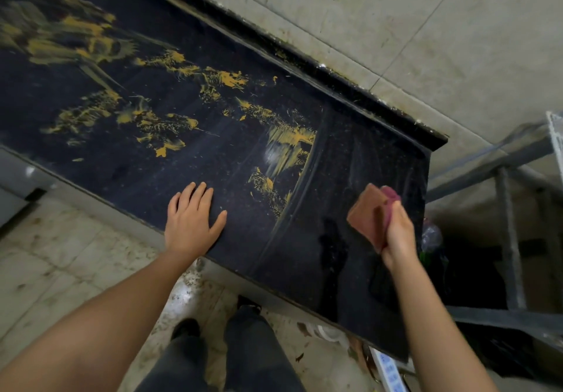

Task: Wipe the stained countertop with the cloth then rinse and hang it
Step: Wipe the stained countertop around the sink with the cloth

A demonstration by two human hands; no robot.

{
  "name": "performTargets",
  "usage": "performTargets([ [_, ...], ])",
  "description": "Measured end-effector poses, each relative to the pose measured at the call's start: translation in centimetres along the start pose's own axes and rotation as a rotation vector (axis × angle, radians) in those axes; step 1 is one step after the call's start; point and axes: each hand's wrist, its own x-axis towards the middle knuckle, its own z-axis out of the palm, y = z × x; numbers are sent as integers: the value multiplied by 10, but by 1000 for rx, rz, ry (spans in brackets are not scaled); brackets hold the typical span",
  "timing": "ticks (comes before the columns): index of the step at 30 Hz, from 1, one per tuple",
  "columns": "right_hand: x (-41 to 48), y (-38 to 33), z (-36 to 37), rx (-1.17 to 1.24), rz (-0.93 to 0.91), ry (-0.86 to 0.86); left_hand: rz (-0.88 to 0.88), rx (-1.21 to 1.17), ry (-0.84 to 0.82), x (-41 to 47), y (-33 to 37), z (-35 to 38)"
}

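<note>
— What does the right grip (399,235) hold?
— Its fingers are curled tight round the reddish-brown cloth (368,213), over the right end of the desk (137,178). I cannot tell whether the cloth touches it.
— And the left grip (190,219)?
— Fingers straight and apart, palm flat on the desk near its front edge, forearm reaching forward. Yellow stains (291,145) lie beyond it.

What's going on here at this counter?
A person is cleaning a dark countertop smeared with yellow stains. The right hand grips a reddish cloth at the counter's right end, which looks wiped. The left hand rests flat near the front edge. Most stains lie further left, unwiped.
</note>
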Motion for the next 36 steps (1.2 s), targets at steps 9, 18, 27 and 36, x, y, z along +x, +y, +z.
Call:
performTargets([
  [9,163,-47,49,-505,-238,15,-25,46,56,2,0,5],
  [18,254,-23,157,-1237,-456,-205,-17,87,101,4,0,10],
  [27,251,-25,163,-1333,-709,-433,-23,111,77,3,2,7],
  [36,116,12,134,-1361,-779,-575,-60,61,31,2,3,3],
])
